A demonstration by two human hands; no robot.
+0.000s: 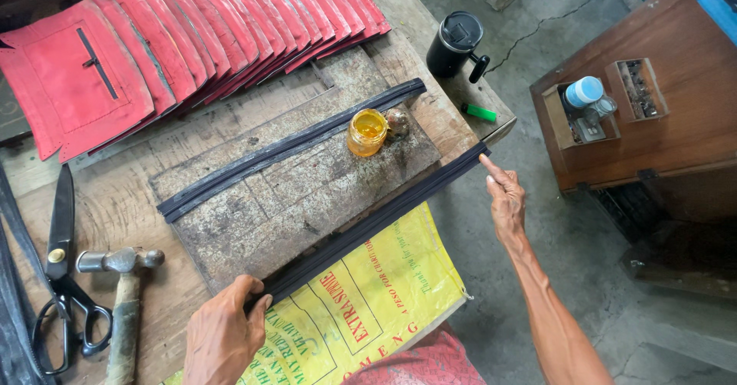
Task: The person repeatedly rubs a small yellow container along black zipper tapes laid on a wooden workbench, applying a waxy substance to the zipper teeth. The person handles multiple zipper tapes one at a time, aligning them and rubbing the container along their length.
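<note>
A long black zipper strip (376, 220) lies stretched along the near edge of a stained stone slab (299, 193). My left hand (223, 335) pinches its near end. My right hand (503, 197) holds its far end between fingertips at the table's right edge. Another bundle of black zipper strips (284, 148) lies diagonally across the slab. A small jar of yellow glue (367, 132) stands open on the slab, its lid (397, 123) beside it.
Several red leather pieces (192, 39) are fanned out at the back. Black scissors (61, 277) and a hammer (123, 293) lie at left. A black mug (454, 45) and green lighter (480, 112) sit at right. A yellow printed sack (361, 308) covers my lap. A wooden cabinet (675, 109) stands right.
</note>
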